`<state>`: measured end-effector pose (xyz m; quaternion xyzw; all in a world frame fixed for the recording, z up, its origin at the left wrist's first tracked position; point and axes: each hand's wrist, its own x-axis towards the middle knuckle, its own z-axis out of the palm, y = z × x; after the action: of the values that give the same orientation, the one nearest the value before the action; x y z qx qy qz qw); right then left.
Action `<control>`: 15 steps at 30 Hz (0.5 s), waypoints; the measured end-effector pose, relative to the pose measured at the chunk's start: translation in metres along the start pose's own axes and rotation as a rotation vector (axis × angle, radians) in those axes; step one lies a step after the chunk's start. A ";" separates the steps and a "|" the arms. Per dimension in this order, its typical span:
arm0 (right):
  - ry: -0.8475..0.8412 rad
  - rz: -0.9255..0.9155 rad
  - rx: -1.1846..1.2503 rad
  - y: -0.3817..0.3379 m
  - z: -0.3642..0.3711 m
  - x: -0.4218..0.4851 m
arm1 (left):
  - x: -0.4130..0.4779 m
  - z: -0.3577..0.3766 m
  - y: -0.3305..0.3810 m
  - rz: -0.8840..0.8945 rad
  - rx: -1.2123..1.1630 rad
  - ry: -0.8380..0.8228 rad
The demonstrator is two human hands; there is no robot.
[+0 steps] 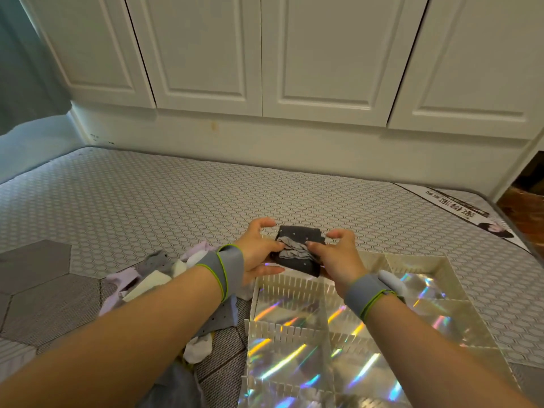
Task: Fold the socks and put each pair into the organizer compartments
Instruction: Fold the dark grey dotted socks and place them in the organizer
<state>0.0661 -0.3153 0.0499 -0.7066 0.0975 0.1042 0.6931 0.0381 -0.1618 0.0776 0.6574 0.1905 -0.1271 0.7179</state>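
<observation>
The folded dark sock pair [298, 234], pale grey fabric bunched at its middle, sits over the organizer's [290, 283] far left corner. It looks light, soft and apt to spring open, so it is best held at both ends. The left hand [259, 252] and right hand [338, 256] pinch it from either side, forearms reaching forward. Loose socks [159, 269] lie left of the organizer on the bed [147, 201].

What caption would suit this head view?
The left hand and right hand pinch a folded dark sock pair at the far end of the organizer, on a mattress.
</observation>
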 end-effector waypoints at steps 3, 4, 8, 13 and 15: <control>-0.025 -0.064 -0.102 0.012 0.004 0.013 | 0.012 -0.001 -0.007 0.017 0.055 0.061; -0.036 -0.085 -0.132 0.016 0.005 0.018 | 0.017 -0.002 -0.010 0.022 0.088 0.069; -0.011 -0.094 -0.269 0.026 0.005 0.040 | 0.035 -0.017 -0.019 0.020 0.186 0.092; -0.020 -0.013 -0.432 0.042 0.014 0.071 | 0.048 -0.051 -0.025 -0.093 0.140 0.134; -0.049 0.021 -0.510 0.048 0.020 0.078 | 0.051 -0.064 -0.029 -0.119 0.094 0.137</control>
<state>0.1273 -0.2953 -0.0183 -0.8548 0.0585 0.1499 0.4934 0.0643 -0.0982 0.0254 0.6849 0.2718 -0.1332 0.6628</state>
